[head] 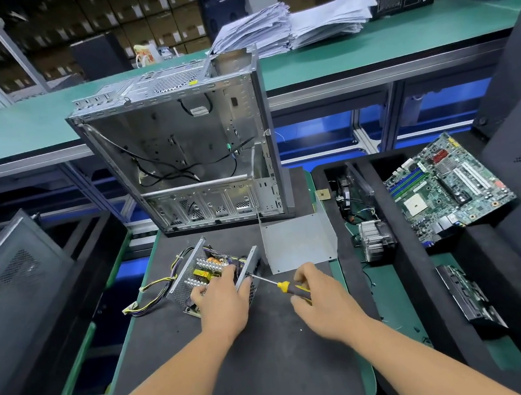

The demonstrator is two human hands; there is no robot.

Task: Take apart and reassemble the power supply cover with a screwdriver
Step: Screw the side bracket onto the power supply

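Observation:
The open power supply (196, 273) lies on the black mat, its circuit board, coils and heat sinks exposed and a yellow-black cable bundle trailing left. My left hand (221, 298) grips its right end wall, thumb over the top. My right hand (318, 297) holds the yellow-and-black handle of the screwdriver (276, 284). The screwdriver's tip touches the upper edge of that end wall. The removed grey metal cover (299, 241) lies on the mat just to the right, behind the screwdriver.
An empty silver computer case (184, 154) stands upright behind the power supply. Right of the mat a black foam tray holds a motherboard (447, 187), a heat-sink fan (377, 239) and a drive (468, 294). A black case side (16, 303) sits at left.

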